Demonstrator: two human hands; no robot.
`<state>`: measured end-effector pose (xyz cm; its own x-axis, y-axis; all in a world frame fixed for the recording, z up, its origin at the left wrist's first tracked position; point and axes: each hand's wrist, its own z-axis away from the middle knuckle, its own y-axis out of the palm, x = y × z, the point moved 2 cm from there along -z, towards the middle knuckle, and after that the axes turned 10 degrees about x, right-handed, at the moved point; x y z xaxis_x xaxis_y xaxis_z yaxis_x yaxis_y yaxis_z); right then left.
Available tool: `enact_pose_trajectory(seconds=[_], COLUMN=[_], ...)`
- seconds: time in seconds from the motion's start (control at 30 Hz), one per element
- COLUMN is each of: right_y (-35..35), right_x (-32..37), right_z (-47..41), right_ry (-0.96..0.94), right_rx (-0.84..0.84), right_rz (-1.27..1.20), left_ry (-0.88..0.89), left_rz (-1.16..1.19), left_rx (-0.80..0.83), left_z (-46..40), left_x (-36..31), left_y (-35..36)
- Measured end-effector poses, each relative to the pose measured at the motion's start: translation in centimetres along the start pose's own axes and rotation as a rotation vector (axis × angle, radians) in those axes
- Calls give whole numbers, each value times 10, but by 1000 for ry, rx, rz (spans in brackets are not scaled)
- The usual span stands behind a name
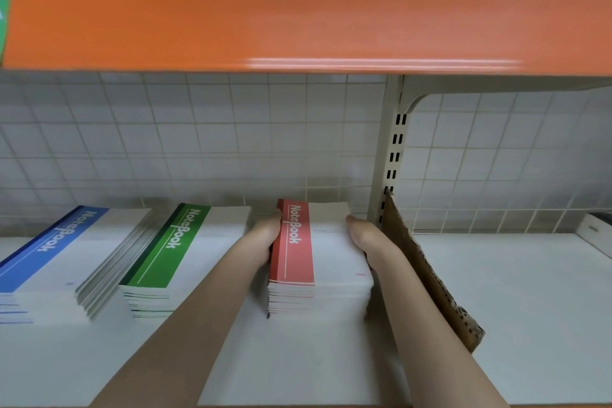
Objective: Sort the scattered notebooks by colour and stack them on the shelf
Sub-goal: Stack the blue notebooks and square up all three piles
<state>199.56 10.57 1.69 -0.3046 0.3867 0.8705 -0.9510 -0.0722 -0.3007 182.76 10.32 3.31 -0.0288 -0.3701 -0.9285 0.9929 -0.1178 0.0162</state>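
Observation:
Three stacks of notebooks lie side by side on the white shelf [496, 291]. A blue-banded stack [49, 262] is at the left, its upper books slid a little askew. A green-banded stack [172, 252] sits in the middle. The red-banded stack [311, 255] is to the right. My left hand [265, 238] grips the red stack's left side, fingers hidden beneath or behind it. On the stack's right side my right hand [367, 242] holds it the same way.
A brown cardboard divider [427, 275] leans just right of my right arm, against the slotted upright [392, 149]. An orange shelf edge [298, 23] hangs overhead, with packaged goods above. A white box [596, 235] sits at the far right. White tiles back the shelf.

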Motion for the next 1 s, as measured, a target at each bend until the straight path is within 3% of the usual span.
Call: enact_pose_trajectory(seconds=[0.13, 0.57, 1.0], right_y=[1, -9, 3], right_x=[-1, -11, -12], right_z=[-7, -15, -25], right_ry=[3, 45, 82], right_rx=[-8, -35, 14], right_rz=[11, -66, -30], left_ry=[22, 51, 91], left_rz=[-84, 29, -5], left_rx=[-72, -2, -63], left_z=[-4, 5, -8], left_x=[1, 0, 4], left_y=[1, 2, -3])
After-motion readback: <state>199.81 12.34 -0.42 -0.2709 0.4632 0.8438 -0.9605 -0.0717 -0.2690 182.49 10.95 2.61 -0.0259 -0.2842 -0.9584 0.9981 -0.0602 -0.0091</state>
